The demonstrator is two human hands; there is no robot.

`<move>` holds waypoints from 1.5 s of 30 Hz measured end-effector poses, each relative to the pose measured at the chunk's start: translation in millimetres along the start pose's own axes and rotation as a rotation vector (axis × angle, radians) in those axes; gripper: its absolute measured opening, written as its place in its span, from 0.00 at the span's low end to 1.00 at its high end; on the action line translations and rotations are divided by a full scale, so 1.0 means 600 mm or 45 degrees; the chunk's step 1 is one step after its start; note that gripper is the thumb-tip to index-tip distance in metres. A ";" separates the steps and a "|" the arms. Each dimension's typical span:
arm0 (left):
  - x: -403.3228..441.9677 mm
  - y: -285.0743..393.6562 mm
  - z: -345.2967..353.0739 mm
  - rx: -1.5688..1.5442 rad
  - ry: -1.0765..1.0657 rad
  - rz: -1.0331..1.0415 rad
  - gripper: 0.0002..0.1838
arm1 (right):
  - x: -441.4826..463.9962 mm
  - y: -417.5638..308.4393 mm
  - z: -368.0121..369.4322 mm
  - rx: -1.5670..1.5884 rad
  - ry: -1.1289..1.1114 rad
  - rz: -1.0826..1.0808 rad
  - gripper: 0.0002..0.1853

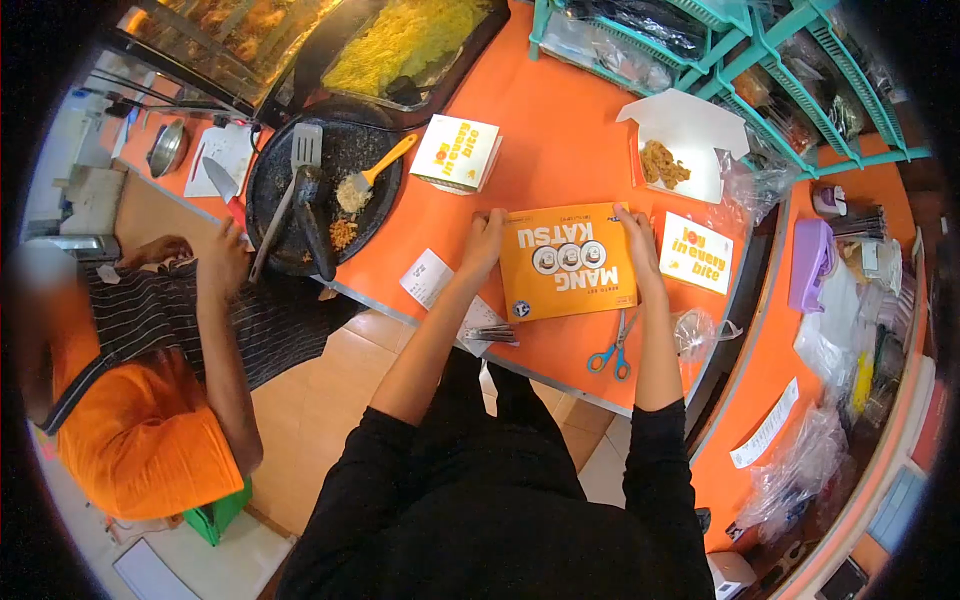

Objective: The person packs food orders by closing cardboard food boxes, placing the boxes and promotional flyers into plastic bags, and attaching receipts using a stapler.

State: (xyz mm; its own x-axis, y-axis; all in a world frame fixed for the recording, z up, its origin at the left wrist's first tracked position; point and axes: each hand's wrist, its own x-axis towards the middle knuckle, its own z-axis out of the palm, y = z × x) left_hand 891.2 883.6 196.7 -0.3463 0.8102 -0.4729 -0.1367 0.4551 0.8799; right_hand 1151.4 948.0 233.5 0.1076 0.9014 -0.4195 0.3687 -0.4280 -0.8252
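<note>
Between my two hands is a yellow-orange cardboard food box (575, 285) printed "MANG KATSU", upside down to me, over the orange counter. My left hand (484, 245) grips its left edge. Its right edge is in my right hand (641, 240), fingers at the top corner. To the right of the box lies a white carton (697, 252) reading "joy in every bite". A similar carton (456, 152) stands behind my left hand. Beyond the box, an open white carton (725, 172) holds brown fried food (662, 163). Blue-handled scissors (612, 357) lie by my right forearm.
At left, a co-worker in an orange shirt (150, 430) stands by a large stone mortar (290, 235) with a pestle, spatula and brush. Receipts (428, 280) lie near my left forearm. Teal racks (700, 70) stand at the back, a tray of shredded yellow food (405, 45) nearby.
</note>
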 end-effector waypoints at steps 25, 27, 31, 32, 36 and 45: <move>0.008 0.096 -0.054 0.655 -0.834 0.014 0.25 | 0.033 -0.041 0.019 -0.483 -0.001 -0.117 0.46; 0.002 0.078 -0.026 1.154 -0.677 0.227 0.25 | 0.038 -0.034 0.018 -0.487 -0.001 -0.106 0.44; -0.010 0.064 0.037 1.469 -0.374 0.697 0.32 | 0.074 0.016 0.026 -0.294 0.010 -0.210 0.39; 0.003 0.066 0.059 1.245 -0.472 0.522 0.35 | 0.092 0.037 0.034 -0.233 0.039 -0.246 0.35; -0.001 0.123 0.135 1.495 -0.443 0.244 0.45 | 0.056 0.005 0.024 -0.054 -0.032 -0.282 0.20; 0.038 0.119 0.123 1.176 -0.681 0.222 0.51 | 0.121 0.061 0.033 0.001 -0.153 -0.354 0.21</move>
State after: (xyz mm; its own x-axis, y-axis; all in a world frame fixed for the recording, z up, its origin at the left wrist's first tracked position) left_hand 942.2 961.9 245.0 0.1874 0.8449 -0.5010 0.7055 0.2391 0.6671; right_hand 1154.5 996.2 165.3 -0.1072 0.9698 -0.2192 0.3679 -0.1661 -0.9149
